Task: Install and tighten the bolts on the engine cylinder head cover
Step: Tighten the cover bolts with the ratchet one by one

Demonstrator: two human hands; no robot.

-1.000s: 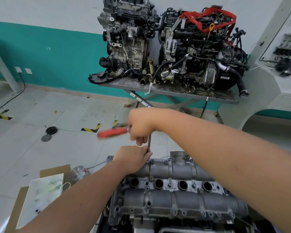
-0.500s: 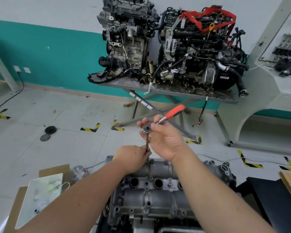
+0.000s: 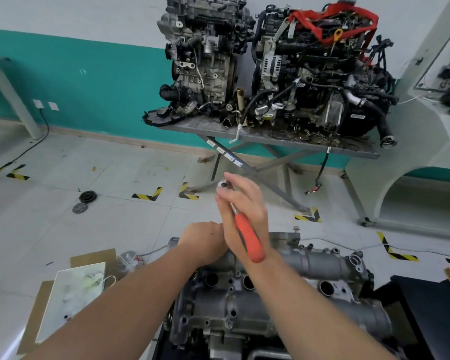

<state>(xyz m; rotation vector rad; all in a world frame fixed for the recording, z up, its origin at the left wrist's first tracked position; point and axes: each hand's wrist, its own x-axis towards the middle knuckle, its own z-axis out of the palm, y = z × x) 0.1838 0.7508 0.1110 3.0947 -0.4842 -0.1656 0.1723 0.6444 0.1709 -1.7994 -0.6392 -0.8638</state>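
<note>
A grey aluminium cylinder head cover with round plug holes lies below me. My right hand holds a ratchet wrench with an orange handle; its chrome head sits at my fingertips and the handle points back toward me along my wrist. My left hand is curled low at the cover's far left edge, just left of the right hand. The extension shaft under the ratchet is hidden behind my hands, and I cannot tell what the left hand holds.
Two engines stand on a metal table against the teal wall. A white tray on cardboard lies at the lower left. Two dark discs lie on the tiled floor. A black stand is at the right.
The orange handle has swung round from pointing left, through upper right, to pointing back toward me. My right hand turned with it. My left hand stayed low at the cover.
</note>
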